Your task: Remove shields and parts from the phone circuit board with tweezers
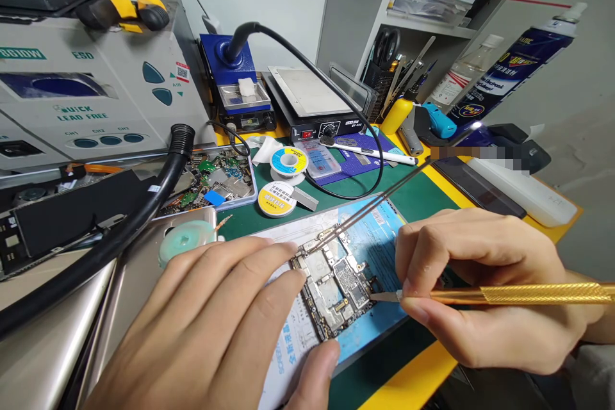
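Observation:
My left hand (225,320) lies at the left side of a phone circuit board (317,266), fingertips on its upper left edge and thumb by its lower corner, holding it steady. My right hand (485,288) is closed around a gold-handled craft knife (528,295). Its blade tip touches the board's right edge, near a dark chip area (350,278). Thin metal tweezers (384,195) stretch from the board's upper left, beside my left fingertips, toward the upper right. Under the board is a blue and white printed sheet (384,256).
A hot air station (91,96) stands at the left, its black hose (158,205) curving forward. Solder spool (288,163), a round tin (277,200) and a tray of scrap boards (252,189) sit behind the sheet. A heating plate (307,93) and spray can (519,70) stand farther back.

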Available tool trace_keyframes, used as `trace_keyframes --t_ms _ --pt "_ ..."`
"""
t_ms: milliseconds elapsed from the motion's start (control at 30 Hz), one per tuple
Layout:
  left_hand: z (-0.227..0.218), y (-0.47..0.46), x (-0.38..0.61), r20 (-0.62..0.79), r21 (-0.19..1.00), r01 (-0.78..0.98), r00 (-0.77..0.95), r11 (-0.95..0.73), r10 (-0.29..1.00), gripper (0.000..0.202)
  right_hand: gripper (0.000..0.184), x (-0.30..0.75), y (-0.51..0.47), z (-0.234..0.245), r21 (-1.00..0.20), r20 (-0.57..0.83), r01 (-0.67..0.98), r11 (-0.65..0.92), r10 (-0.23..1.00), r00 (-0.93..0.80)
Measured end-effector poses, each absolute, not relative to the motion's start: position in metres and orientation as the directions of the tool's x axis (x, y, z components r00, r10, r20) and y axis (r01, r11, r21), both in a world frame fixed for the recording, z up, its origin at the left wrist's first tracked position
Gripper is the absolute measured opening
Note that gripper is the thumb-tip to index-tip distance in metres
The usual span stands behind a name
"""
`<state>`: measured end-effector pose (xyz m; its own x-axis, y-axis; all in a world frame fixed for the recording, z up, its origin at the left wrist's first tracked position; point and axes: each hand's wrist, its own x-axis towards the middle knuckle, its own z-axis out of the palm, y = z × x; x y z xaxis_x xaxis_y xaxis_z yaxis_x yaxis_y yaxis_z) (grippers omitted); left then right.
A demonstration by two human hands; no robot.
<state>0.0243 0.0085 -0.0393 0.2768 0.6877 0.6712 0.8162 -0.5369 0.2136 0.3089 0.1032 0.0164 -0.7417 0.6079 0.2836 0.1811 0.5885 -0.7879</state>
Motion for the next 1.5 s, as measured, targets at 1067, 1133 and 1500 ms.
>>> trace_keyframes --t_ms 1067,1133,1500 --pt "-0.039 0.006 0.027 0.686 0.216 0.832 0.244 -0.512 0.686 0.025 0.022 0.305 0.096 0.016 -0.693 0.38 0.178 0.698 0.564 -0.733" --pt "-0.038 0.008 0.028 0.68 0.213 0.829 0.254 -0.517 0.687 0.025 0.022 0.304 0.097 0.016 -0.691 0.379 0.177 0.701 0.56 -0.736" --pt "-0.038 0.005 0.027 0.666 0.223 0.838 0.242 -0.498 0.705 0.028 0.022 0.304 0.093 0.014 -0.684 0.392 0.203 0.701 0.587 -0.709"
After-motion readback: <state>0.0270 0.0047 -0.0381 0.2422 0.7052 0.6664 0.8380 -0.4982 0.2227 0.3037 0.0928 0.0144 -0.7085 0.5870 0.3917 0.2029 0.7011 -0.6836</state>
